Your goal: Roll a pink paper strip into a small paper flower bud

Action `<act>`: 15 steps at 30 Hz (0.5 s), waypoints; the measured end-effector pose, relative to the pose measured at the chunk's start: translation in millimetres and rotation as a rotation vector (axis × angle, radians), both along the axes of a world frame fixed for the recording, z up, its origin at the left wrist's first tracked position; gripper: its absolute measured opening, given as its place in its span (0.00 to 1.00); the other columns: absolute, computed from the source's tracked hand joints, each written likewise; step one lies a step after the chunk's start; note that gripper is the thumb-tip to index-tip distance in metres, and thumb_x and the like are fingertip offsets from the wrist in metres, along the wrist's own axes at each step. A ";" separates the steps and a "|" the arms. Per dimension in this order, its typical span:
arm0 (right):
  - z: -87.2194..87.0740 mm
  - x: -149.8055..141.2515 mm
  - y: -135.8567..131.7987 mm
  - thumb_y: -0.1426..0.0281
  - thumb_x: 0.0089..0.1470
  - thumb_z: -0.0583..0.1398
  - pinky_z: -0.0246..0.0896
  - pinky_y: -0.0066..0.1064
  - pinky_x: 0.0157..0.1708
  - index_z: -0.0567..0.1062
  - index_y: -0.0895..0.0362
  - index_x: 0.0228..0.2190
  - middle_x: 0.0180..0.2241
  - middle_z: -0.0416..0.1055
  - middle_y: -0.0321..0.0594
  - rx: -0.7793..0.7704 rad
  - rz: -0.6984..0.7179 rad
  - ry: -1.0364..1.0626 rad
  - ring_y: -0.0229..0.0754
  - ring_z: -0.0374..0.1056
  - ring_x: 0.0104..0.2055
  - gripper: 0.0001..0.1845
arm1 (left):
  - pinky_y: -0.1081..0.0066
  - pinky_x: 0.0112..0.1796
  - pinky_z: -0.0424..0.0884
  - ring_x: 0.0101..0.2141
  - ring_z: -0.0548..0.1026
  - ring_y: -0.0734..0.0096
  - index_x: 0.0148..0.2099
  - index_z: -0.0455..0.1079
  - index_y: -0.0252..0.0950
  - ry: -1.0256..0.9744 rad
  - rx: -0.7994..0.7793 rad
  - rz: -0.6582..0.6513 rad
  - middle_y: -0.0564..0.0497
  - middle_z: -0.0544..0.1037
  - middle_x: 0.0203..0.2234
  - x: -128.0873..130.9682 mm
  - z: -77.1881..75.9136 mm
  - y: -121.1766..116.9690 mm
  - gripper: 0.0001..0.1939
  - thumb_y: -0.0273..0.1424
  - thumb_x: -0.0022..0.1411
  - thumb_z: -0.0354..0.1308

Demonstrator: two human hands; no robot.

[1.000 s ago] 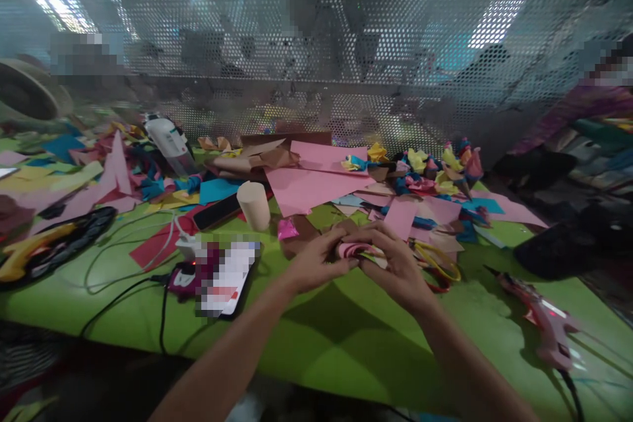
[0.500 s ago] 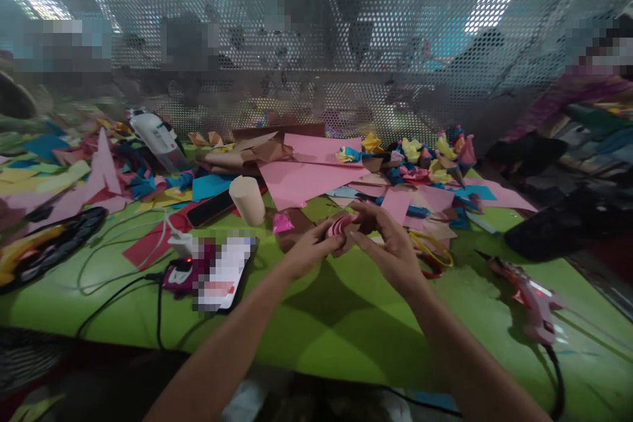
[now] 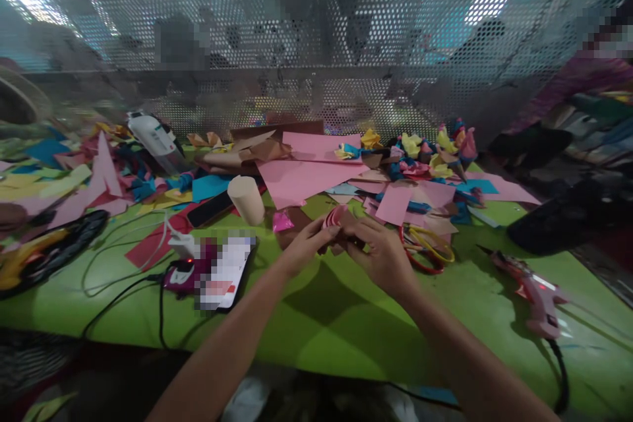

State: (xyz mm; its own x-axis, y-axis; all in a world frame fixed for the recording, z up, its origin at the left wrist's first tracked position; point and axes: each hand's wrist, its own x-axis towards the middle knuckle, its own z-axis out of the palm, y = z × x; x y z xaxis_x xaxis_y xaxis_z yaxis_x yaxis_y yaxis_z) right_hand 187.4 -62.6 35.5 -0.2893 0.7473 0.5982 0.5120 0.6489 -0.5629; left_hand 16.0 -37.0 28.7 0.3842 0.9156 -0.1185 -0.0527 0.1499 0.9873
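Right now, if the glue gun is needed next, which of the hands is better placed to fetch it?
Right. The right hand lies on the same side as the pink glue gun, with bare green table between. The left hand would have to cross over, and both hands pinch the pink paper piece.

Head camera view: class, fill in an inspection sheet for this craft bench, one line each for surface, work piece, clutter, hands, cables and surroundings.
Surface: green table, mostly covered at the back.
Work piece: pink rolled paper, pinched between both hands.
Clutter: paper scraps, cardboard cone, phone, scissors, pink glue gun, white bottle.
Hands: left hand and right hand both grip the paper.
Cables: black cable and white cable beside the phone; another from the glue gun.
Surroundings: perforated metal screen; another person's sleeve far right.
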 end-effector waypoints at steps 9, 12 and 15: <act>2.1 4.0 4.7 0.77 0.57 0.60 0.63 0.29 0.30 0.77 0.55 0.28 0.28 0.74 0.38 -0.048 0.049 0.065 0.41 0.70 0.30 0.08 | 0.72 0.30 0.57 0.29 0.65 0.73 0.57 0.72 0.36 0.008 -0.029 0.016 0.50 0.75 0.30 -3.9 -6.0 2.9 0.35 0.52 0.54 0.63; 1.2 4.6 4.8 0.75 0.58 0.59 0.63 0.30 0.30 0.77 0.55 0.29 0.30 0.74 0.39 -0.012 0.046 0.031 0.42 0.70 0.32 0.08 | 0.73 0.29 0.57 0.28 0.64 0.74 0.53 0.74 0.36 0.001 -0.012 0.016 0.51 0.74 0.29 -3.6 -5.9 2.9 0.31 0.51 0.54 0.63; -1.5 5.3 4.7 0.74 0.60 0.58 0.61 0.31 0.31 0.77 0.55 0.31 0.30 0.73 0.40 0.064 0.008 -0.061 0.42 0.69 0.32 0.08 | 0.73 0.28 0.56 0.25 0.61 0.76 0.50 0.74 0.35 0.000 -0.012 0.002 0.53 0.71 0.27 -2.9 -3.9 2.0 0.29 0.52 0.54 0.62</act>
